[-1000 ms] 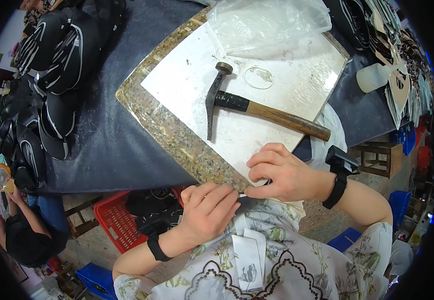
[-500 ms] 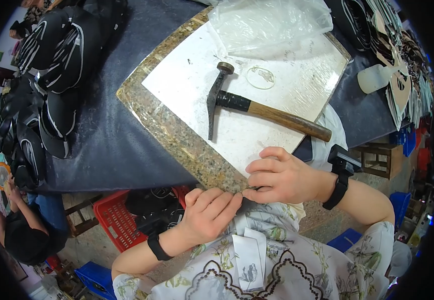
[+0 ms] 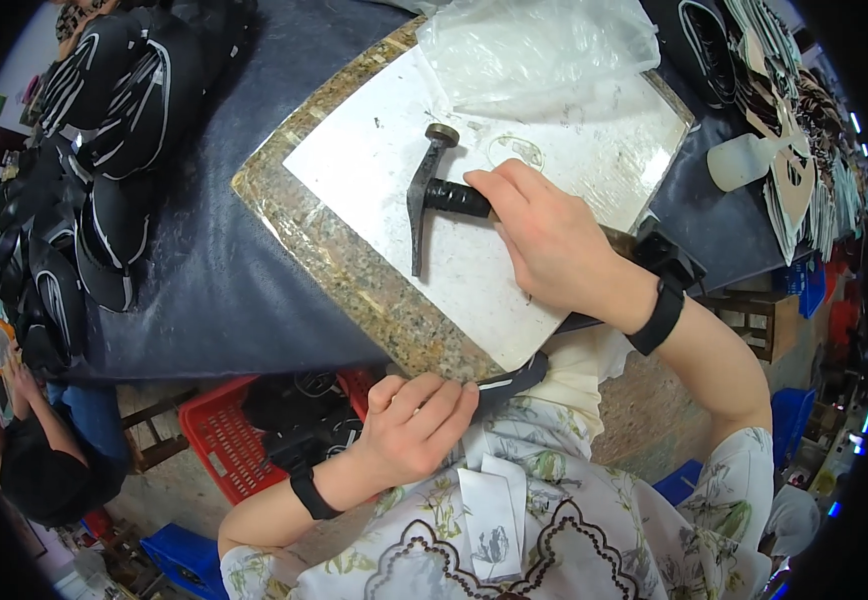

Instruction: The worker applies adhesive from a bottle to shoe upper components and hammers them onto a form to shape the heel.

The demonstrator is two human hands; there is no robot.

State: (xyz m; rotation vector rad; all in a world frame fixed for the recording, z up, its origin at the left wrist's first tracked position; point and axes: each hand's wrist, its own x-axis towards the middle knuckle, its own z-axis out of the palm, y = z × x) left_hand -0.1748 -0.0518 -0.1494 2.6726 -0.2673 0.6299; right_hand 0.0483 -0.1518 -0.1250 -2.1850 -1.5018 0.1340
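Observation:
My right hand (image 3: 559, 245) is closed round the wooden handle of a hammer (image 3: 417, 205), just behind the handle's black wrapping. The hammer lies across a white sheet (image 3: 354, 165) on a stone slab, its metal head to the left and its dark claw-like end toward me. At the slab's near corner, my left hand (image 3: 419, 425) pinches a black piece with a white edge line (image 3: 514, 385), which looks like part of a shoe upper. The rest of that piece is hidden under the fingers.
Clear plastic (image 3: 544, 50) covers the slab's far part. Black shoe uppers (image 3: 119, 110) are heaped at left, with a red basket (image 3: 219, 445) below the table. At right are a whitish bottle (image 3: 739, 162) and stacked cut pieces (image 3: 794, 190). Another person (image 3: 49, 455) sits at far left.
My right hand has left the slab's near corner, moved up and taken hold of the hammer's handle. The black piece now shows beside my left hand, which stays nearly in place.

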